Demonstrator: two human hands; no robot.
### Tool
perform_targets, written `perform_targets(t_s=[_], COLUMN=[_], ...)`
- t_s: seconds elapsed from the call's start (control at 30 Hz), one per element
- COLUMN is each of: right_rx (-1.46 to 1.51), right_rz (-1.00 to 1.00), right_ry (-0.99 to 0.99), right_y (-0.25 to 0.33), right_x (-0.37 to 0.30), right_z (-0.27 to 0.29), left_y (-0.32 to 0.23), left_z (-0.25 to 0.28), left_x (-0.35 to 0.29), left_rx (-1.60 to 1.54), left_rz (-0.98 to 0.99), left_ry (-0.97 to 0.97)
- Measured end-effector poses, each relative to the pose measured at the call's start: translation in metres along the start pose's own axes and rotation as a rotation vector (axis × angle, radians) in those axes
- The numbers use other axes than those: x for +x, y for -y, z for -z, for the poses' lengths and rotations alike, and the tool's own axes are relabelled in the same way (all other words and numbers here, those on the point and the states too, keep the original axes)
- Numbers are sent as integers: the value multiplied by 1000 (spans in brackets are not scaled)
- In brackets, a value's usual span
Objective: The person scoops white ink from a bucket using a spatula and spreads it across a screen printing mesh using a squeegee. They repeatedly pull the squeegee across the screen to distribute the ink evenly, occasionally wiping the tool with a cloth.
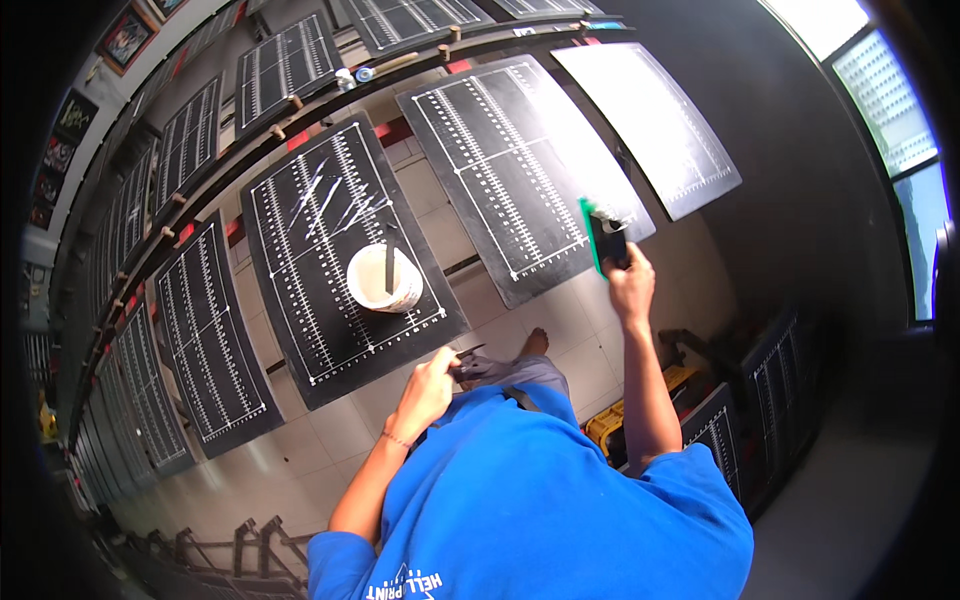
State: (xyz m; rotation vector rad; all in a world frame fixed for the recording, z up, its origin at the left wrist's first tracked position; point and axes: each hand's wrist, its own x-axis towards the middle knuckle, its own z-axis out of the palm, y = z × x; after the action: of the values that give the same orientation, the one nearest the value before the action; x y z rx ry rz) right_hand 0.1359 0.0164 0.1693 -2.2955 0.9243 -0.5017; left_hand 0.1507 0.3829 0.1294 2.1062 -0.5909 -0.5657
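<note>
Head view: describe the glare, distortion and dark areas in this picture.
In the head view, window light washes out the white-glared black ruled board at upper right; the row of black boards curves strongly toward the left rim from fisheye bending; corners fall into black vignette. The right hand with its green-edged squeegee, the left hand and the white paint bucket stay fairly sharp.

Open tiled floor (500,335) showing in the gaps between the black ruled boards (205,335), each gap wide enough for a hand. On the near board (330,255), a white bucket (385,280) with a dark stick standing in it, blocking the lower right part; upper left part bare apart from white streaks. Right hand (630,285) with green-edged squeegee (603,235) at the next board's (515,160) lower corner; left hand (430,385) just off the near board's lower edge.
</note>
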Motion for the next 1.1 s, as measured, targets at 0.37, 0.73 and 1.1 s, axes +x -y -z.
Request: perform_targets(t_s=[0.37,0.73,1.1], right_rx=[-29,927,1481], right_rz=[114,-328,-456], right_ry=[246,260,467], right_y=[37,61,208], right_x=[-17,26,-134], right_z=[-27,-39,-18], left_y=[120,158,367], left_z=[57,165,331], left_x=[-126,-177,-235], left_rx=[-753,-491,-540], left_rz=[429,493,598], left_ry=[-1003,-1400,-1427])
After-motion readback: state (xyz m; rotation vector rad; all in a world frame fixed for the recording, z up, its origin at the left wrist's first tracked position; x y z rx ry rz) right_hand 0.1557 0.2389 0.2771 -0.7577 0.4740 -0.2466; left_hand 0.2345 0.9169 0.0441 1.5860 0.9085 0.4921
